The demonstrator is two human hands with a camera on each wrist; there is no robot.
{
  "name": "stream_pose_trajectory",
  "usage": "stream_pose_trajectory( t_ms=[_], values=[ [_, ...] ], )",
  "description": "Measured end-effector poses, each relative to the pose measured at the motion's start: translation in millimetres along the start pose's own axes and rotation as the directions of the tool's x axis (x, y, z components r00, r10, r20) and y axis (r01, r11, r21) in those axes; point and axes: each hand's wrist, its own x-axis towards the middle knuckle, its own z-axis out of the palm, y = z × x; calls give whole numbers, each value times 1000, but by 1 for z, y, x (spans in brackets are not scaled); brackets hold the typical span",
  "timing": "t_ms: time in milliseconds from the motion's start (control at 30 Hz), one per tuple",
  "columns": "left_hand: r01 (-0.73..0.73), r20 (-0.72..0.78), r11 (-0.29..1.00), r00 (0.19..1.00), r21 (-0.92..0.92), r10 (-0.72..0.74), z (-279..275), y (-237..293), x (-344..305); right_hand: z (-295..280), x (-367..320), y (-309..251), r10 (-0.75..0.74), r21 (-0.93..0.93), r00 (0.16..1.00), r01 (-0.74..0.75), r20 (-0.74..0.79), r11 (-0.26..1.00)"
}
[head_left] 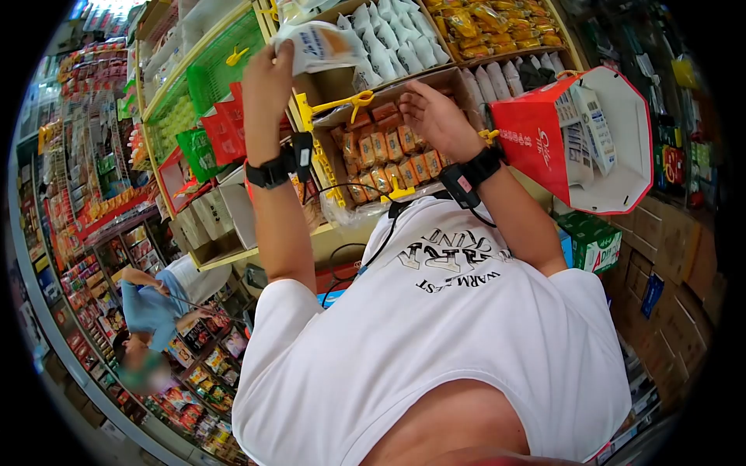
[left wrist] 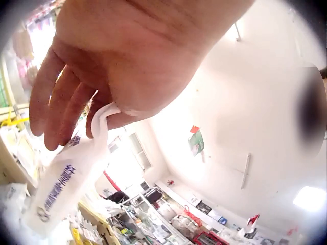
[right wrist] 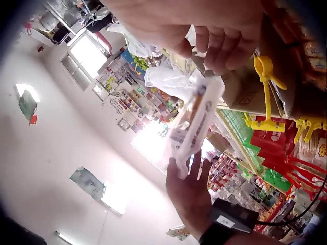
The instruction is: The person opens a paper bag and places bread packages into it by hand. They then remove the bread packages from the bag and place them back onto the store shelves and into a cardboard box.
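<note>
My left hand [head_left: 268,87] pinches the edge of a white plastic snack packet [head_left: 320,48] with a clear window, raised over the shelf in the head view. In the left wrist view the packet [left wrist: 59,186] hangs from the fingers and thumb, showing blue print. My right hand [head_left: 444,123] holds nothing, its fingers loosely bent above a carton of orange-brown wrapped snacks [head_left: 392,146]. In the right wrist view, that hand's fingertips overlap the upper end of the packet [right wrist: 193,120], with the left hand [right wrist: 188,191] at the lower end.
Cartons of white packets [head_left: 400,54] and yellow packets [head_left: 482,27] stand behind. Yellow clips [head_left: 361,99] stick up at the carton edges. A red-and-white box [head_left: 536,128] is to the right, green baskets [head_left: 225,66] to the left. Another person [head_left: 159,299] is in the aisle.
</note>
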Motion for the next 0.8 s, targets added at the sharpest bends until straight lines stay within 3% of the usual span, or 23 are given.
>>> stream_pose_trajectory(
  t_ms=[33, 100, 133, 167, 233, 300, 400, 500, 633, 700, 733, 767, 800],
  values=[
    [2, 3, 1000, 1000, -1, -2, 4, -3, 6, -4, 2, -1, 1, 1, 1000, -1, -4, 1000],
    [-81, -12, 894, 995, 442, 97, 9, -4, 17, -10, 10, -4, -29, -41, 996, 25, -82, 999],
    [-33, 66, 854, 998, 520, -2, 21, -18, 31, -13, 13, -4, -26, -40, 996, 22, -85, 999],
    [-30, 68, 854, 998, 519, -6, 36, -31, 40, -15, 16, -4, -26, -48, 996, 22, -88, 999],
    [61, 140, 734, 968, 677, -210, 76, -57, 51, -18, 21, -4, -24, -58, 995, 18, -96, 998],
    [70, 231, 766, 932, 639, -278, 121, -94, 62, -22, 25, -2, -24, -59, 995, 19, -94, 998],
    [49, 448, 813, 815, 580, -369, 158, -94, 52, -18, 16, -4, -47, -30, 991, 44, -123, 999],
    [120, 398, 835, 837, 537, -376, 184, -105, 44, -21, 1, -9, -75, -51, 991, 70, -113, 996],
    [103, 500, 902, 803, 420, -325, 212, -168, 61, -15, -30, -22, -85, -20, 991, 83, -105, 996],
    [-117, 588, 913, 795, 390, -150, 221, -206, 77, 1, -60, -36, -109, -9, 989, 109, -104, 994],
    [-194, 612, 905, 786, 378, -87, 218, -212, 84, 15, -84, -44, -149, -58, 989, 147, -14, 987],
    [-203, 609, 896, 788, 394, -90, 195, -172, 68, 24, -111, -57, -189, -108, 980, 195, 67, 975],
    [-212, 606, 887, 790, 411, -92, 170, -126, 51, 30, -141, -74, -230, -108, 973, 232, 33, 967]
  ],
)
